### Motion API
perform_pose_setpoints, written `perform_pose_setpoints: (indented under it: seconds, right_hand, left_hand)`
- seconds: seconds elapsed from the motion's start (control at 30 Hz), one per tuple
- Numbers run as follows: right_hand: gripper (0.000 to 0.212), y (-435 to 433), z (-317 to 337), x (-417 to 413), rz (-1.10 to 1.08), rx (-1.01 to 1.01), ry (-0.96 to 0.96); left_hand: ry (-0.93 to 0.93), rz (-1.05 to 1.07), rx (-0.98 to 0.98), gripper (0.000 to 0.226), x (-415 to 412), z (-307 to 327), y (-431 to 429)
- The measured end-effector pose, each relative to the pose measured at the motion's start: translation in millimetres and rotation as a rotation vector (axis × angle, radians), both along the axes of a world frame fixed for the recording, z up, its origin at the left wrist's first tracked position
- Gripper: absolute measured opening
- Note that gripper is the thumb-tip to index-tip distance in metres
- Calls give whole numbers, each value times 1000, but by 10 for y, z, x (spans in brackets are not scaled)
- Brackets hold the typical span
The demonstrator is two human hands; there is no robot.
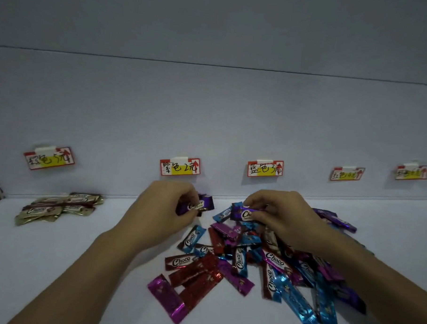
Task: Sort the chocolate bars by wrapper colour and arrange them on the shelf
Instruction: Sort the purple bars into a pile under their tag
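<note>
Gripping one purple bar (200, 205) is the left hand (166, 208); right hand (278, 213) pinches another purple bar (242, 213) over the mixed pile (239, 266) on the shelf (81, 254).

Dim, flat light with a cold blue-grey cast turns the white shelf (56, 265) and back panel (210, 107) grey. Shadows are faint and soft-edged, as under the price tag (179, 167) above the left hand (166, 208). Foil on the blue bars (297, 302) below the right hand (281, 213) throws small glints. Print is legible but soft on the purple bar (200, 205) the left hand pinches and the second purple bar (244, 213) the right pinches. The gold bars (58, 207) far left look murky, the far-right tag (412, 172) is blurred, and straight lines bow towards the edges.
</note>
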State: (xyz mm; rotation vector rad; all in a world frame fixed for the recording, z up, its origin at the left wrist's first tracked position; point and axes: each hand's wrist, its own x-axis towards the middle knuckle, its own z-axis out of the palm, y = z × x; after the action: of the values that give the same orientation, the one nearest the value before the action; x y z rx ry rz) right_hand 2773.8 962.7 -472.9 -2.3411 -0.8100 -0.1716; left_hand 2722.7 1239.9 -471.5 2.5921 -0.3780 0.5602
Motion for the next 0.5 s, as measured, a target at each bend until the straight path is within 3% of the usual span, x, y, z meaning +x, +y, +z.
perform_pose_setpoints:
  seconds: [0.13,0.3,0.5]
  right_hand:
    - [24,469,94,176,1,-180,-119]
    - [18,1028,125,338,-8,-274,-379]
    - [12,1347,-77,497,0,-373,-485]
  left_hand:
    - [11,166,0,20,136,-30,399]
    - [-39,346,-161,20,276,-263,613]
    - [-52,325,-185,12,398,-398,593]
